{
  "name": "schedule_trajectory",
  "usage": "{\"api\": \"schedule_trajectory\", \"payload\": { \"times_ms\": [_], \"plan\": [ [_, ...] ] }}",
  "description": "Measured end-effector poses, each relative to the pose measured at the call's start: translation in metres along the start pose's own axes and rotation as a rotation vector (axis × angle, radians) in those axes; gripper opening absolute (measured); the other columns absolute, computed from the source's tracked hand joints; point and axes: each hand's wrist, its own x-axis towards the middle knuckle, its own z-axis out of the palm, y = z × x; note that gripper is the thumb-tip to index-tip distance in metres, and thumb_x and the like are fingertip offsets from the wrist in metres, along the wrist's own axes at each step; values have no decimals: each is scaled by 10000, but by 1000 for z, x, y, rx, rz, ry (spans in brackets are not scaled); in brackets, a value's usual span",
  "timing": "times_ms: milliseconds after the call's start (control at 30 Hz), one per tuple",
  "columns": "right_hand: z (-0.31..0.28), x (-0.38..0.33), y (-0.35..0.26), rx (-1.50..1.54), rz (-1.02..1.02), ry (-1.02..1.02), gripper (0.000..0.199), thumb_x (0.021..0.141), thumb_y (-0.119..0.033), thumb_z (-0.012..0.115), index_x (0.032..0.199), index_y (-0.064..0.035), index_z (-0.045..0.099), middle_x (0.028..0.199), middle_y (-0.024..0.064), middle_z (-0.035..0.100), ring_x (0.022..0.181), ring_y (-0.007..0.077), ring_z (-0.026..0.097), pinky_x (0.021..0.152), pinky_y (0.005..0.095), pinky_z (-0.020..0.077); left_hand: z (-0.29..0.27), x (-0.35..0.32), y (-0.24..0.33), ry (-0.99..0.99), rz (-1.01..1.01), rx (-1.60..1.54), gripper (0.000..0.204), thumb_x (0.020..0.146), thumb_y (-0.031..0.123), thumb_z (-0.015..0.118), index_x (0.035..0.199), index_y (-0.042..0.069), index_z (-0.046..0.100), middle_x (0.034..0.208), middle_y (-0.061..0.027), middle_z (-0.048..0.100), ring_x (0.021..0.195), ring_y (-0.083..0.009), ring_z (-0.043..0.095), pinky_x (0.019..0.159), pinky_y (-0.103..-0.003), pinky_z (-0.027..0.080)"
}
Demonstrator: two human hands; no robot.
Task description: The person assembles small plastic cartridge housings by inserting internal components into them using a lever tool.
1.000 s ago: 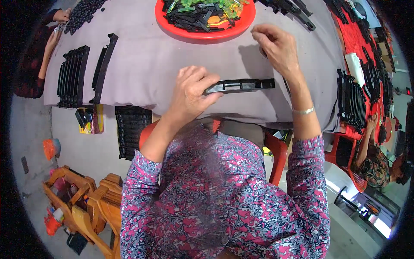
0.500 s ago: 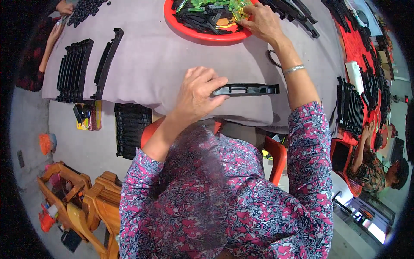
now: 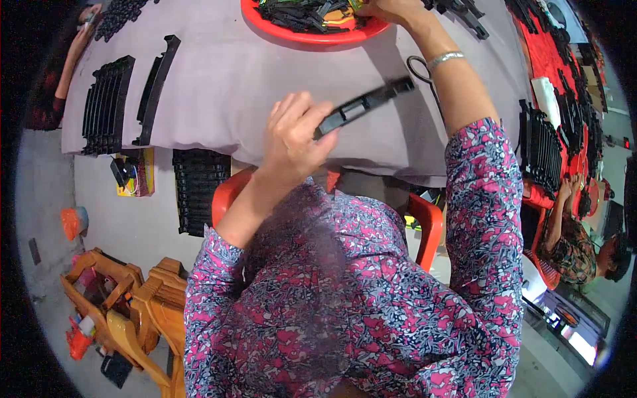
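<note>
— Two hands busy: our left hand (image 3: 292,136) grips the long black plastic strip (image 3: 363,106), tilted above the grey table (image 3: 225,86).
— Our right hand (image 3: 391,8) reaches the red tray (image 3: 312,34); its fingers are out of view. We judge fetching a part comes next.

Tray (image 3: 292,34) at counter (image 3: 232,86) far edge; strip (image 3: 363,106) nearer, right of centre; racks (image 3: 106,96) left; chair (image 3: 424,219) below.
</note>
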Motion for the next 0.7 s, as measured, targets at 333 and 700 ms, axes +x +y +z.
{"api": "schedule_trajectory", "payload": {
  "times_ms": [333,700],
  "plan": [
    [10,9,11,-252,-138,-76,339,731,-337,717,798,-5,725,780,224,685,752,353,703,670,433,575,0,-12,41,-142,-158,100,683,686,79,778,1306,61,493,1014,-139,483,896,-330,568,754,-435,468],
    [20,-3,23,-63,-207,65,243,731,-232,690,811,-4,716,797,234,677,782,375,691,684,444,570,-30,0,52,-492,-227,-329,721,666,35,791,1313,-9,475,1071,-177,506,888,-391,613,769,-458,517]
  ]
}}
